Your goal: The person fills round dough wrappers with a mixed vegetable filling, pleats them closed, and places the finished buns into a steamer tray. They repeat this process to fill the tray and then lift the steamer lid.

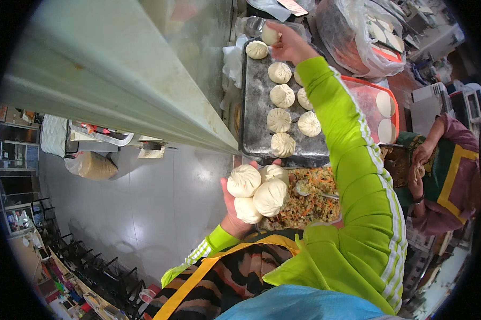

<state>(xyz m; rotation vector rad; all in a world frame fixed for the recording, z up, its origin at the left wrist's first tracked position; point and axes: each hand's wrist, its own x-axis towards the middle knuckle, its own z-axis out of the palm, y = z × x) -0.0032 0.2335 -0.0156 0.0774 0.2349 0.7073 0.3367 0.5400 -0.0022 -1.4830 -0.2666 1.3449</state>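
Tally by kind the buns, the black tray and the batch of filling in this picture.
Buns: 13 visible (4 in the left hand, 1 in the right hand, 8 on the black tray; the sleeve may hide more)
Black tray: 1
Batch of filling: 1
Total: 15 visible

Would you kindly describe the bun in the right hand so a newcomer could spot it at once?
Find the dark tray, then go to its far end. There the right hand grips a pale bun, while neighbouring buns on the tray sit unheld.
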